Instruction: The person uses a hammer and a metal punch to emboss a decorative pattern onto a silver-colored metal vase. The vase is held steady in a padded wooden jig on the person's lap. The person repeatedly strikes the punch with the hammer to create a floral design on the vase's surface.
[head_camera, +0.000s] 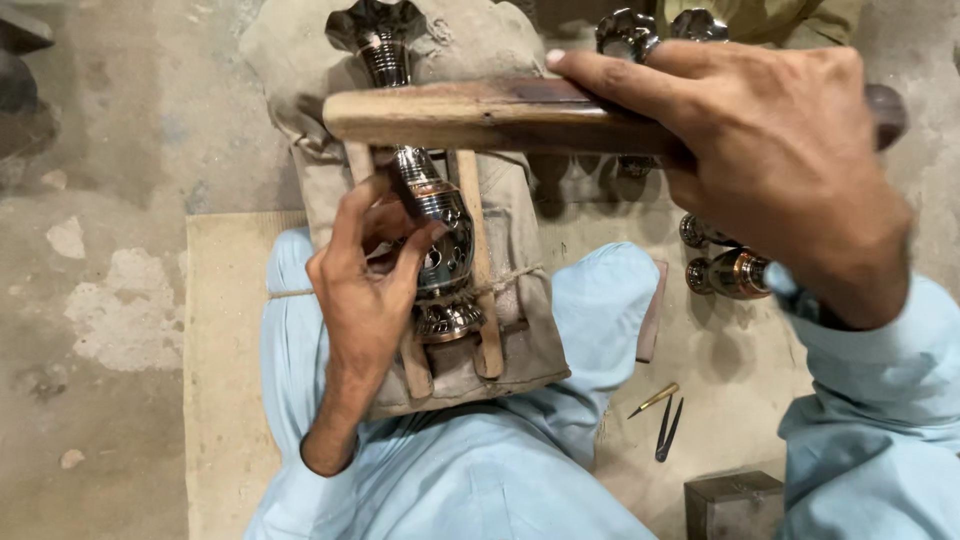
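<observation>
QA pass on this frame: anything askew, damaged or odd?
Nothing stands out. The left hand steadies the metal vase on the wooden cradle; the right hand holds the wooden bat above it. Two small tools lie loose on the mat.

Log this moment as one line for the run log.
left hand: holds metal vase on cloth pad | right hand: grips wooden bar over vase | small tools on floor

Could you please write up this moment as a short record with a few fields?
Setting: person seated on a concrete floor, cloth pad on the lap
Left hand: grips a shiny metal vase lying between wooden slats on the pad
Right hand: holds a wooden bar across the vase's neck
Nearby: more metal vases, a brass punch, dark tweezers, small metal box
</observation>
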